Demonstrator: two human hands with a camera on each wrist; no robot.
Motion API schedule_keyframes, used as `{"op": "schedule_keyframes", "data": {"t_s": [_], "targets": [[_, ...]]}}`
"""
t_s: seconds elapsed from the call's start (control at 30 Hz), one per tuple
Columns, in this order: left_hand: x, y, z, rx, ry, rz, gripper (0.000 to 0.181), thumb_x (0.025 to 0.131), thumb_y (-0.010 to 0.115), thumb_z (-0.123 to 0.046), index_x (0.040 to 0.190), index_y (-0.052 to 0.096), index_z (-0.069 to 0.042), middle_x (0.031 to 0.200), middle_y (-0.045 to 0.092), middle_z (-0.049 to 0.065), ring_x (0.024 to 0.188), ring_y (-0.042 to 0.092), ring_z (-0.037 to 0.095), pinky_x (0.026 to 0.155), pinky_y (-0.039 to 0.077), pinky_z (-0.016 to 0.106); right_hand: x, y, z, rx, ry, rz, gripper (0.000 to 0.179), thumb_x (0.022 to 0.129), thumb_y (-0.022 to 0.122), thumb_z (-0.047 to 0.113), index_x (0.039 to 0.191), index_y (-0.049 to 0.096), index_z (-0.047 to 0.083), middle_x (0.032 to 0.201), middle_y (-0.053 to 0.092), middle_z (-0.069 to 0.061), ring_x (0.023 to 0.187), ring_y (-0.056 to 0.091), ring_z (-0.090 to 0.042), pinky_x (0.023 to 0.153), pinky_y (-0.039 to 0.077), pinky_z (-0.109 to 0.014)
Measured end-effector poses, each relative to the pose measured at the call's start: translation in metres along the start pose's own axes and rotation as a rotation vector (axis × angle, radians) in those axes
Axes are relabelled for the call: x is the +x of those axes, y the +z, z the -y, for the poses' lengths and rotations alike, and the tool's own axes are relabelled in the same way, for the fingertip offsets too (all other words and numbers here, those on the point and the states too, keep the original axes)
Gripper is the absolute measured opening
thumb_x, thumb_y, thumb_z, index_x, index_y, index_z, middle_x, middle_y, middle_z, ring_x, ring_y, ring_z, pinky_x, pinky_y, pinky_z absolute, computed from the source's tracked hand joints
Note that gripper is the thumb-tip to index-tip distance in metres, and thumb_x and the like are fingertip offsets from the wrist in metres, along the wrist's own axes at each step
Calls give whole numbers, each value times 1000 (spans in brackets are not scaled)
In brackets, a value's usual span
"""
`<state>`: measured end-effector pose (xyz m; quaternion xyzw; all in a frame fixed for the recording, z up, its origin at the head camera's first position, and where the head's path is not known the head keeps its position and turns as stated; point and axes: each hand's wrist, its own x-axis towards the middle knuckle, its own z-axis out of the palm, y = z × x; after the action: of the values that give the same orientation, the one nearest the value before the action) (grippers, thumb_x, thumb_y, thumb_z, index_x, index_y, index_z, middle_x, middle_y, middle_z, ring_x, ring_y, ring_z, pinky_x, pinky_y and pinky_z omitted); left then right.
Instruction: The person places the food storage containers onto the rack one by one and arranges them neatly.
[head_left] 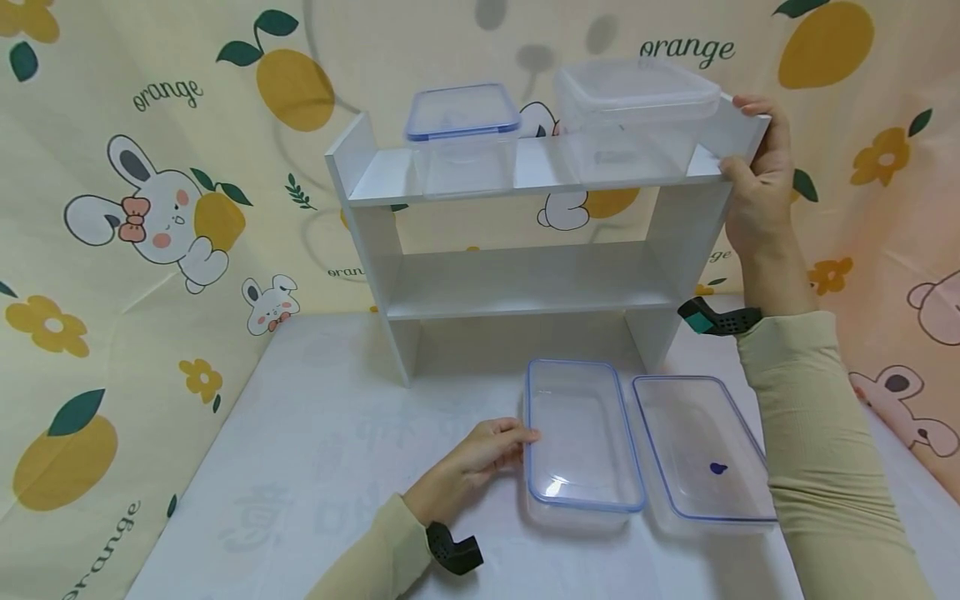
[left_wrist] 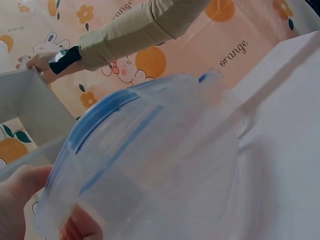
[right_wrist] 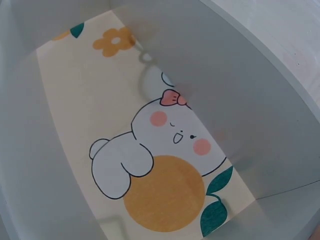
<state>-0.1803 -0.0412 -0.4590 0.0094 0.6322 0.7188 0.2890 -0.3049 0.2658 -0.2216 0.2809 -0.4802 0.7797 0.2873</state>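
My left hand (head_left: 480, 458) pinches the left edge of a clear food container (head_left: 581, 433) with a blue-rimmed lid, on the white table before the shelf. In the left wrist view, the thumb lies on one side of the container's rim (left_wrist: 102, 117) and fingertips on the other. My right hand (head_left: 761, 179) grips the upper right side panel of a white shelf unit (head_left: 525, 279), thumb in front and fingers over the panel's edge. The right wrist view shows the shelf's inner panels (right_wrist: 225, 85) and printed cloth behind, but not the hand.
A second blue-rimmed container (head_left: 697, 442) lies close on the right, beside my right sleeve. On the shelf's top board stand a small blue-lidded container (head_left: 465, 142) and a larger clear-lidded one (head_left: 633, 125). Fruit-and-rabbit printed cloth (head_left: 180, 333) hangs behind and beside the table (head_left: 315, 467).
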Motion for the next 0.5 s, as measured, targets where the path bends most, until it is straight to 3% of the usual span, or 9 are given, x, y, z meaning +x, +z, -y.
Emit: {"op": "schedule_keyframes", "data": {"t_s": [0.33,0.5], "targets": [[-6,0,-11,1,4,-20,11,88,64,-17,93,64,-7,74,62,-10,74,56,5,71,48,18,1,0,0,43,1,5,48,85,36,-25,115,50,10,133,49,-4,127,38,-23,110,36,-33],[-8,1,-14,3,14,-12,11,89,63,-17,93,63,-7,76,62,-11,76,56,5,72,49,18,0,-1,-2,-1,-49,25,48,85,36,-25,115,51,9,134,49,-6,126,40,-26,110,38,-35]]}}
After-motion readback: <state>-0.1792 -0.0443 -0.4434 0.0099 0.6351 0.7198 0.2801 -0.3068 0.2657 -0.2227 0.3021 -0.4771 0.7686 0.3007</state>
